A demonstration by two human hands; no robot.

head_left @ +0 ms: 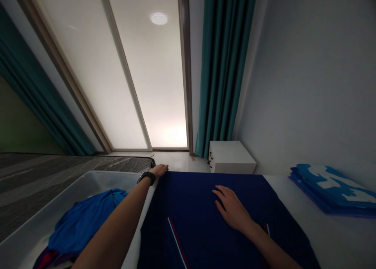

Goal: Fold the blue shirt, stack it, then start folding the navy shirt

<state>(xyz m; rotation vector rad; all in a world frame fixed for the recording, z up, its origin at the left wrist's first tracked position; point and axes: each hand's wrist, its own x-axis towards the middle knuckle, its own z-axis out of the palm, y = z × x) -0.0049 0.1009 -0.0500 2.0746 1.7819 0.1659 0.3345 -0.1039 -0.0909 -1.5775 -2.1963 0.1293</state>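
Observation:
A dark navy garment (194,206) with a thin red and white stripe lies spread flat on a white surface in front of me. My left hand (160,169), with a black watch on the wrist, reaches to the garment's far left corner and its fingers curl over that edge. My right hand (232,206) lies flat on the middle of the cloth, fingers stretched out and slightly apart, holding nothing.
A white plastic bin (96,180) at my left holds crumpled blue and red clothes (85,222). A folded stack of blue and white cloth (331,190) sits at the right by the wall. A small white cabinet (230,157) and teal curtains (223,65) stand beyond.

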